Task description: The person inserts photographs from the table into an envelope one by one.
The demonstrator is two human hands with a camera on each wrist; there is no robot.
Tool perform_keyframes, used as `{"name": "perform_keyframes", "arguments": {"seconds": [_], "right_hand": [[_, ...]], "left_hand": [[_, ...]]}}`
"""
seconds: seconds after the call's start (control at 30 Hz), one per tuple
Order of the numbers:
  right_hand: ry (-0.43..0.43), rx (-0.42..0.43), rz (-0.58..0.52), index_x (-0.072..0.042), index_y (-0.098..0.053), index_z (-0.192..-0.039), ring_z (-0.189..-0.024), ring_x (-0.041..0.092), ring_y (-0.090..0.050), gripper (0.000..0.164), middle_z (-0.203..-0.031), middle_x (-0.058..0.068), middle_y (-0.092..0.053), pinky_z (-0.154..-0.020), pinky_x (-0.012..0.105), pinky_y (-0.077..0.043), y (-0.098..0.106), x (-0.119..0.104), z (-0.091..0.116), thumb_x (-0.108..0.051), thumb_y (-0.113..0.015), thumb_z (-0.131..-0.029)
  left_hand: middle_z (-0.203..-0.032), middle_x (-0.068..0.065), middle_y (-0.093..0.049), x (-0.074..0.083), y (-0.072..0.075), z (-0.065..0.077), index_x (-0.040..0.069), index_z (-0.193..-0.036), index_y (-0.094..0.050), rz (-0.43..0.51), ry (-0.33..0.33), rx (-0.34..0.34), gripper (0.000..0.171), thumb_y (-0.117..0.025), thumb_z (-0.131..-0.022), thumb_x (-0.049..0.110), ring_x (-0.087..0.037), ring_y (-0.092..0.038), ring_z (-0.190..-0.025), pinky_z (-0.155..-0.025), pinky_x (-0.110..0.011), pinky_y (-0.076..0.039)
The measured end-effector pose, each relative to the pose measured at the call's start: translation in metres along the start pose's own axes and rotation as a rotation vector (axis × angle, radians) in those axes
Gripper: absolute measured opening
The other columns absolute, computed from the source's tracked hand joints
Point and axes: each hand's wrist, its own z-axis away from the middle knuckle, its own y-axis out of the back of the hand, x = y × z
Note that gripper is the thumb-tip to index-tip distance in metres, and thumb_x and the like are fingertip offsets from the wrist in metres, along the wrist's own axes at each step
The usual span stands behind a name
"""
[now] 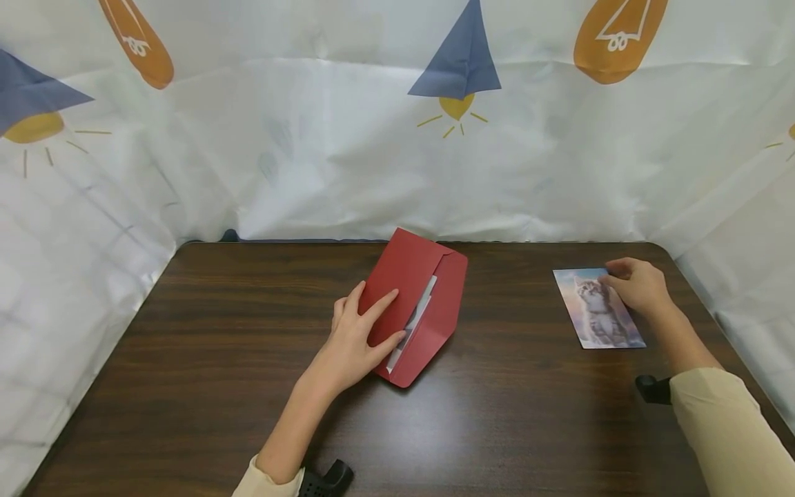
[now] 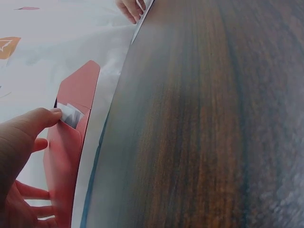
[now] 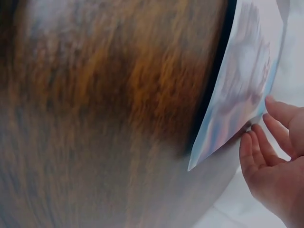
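A red envelope lies slanted near the middle of the table, flap open toward the right. White paper shows in its mouth. My left hand rests on the envelope with fingers spread, the thumb by the paper at the opening. The left wrist view has the thumb at the mouth of the envelope and the other fingers along its side. To the right, my right hand pinches the top right corner of a kitten picture card. In the right wrist view, thumb and fingertips meet the edge of the card.
The dark wood table has its far edge against a white curtain printed with lamps, which also hangs along both sides. Black wrist devices sit at both cuffs.
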Motion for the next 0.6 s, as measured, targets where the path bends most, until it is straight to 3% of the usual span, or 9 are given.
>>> {"name": "perform_keyframes", "arguments": {"seconds": [0.6], "right_hand": [[-0.029,-0.003,-0.041,0.019,-0.058,-0.125,-0.114,0.061,-0.053,0.039,-0.123,0.044,-0.058,-0.097,0.071,-0.038,-0.0006,0.0065,-0.0052,-0.015,-0.059,-0.107]], "left_hand": [[-0.167,-0.026,-0.025,0.0016,-0.0017,0.0004,0.020,-0.157,-0.052,-0.003,0.018,-0.024,0.072,-0.082,-0.092,0.030,-0.046,-0.029,-0.146,-0.096,-0.057,-0.057]]}}
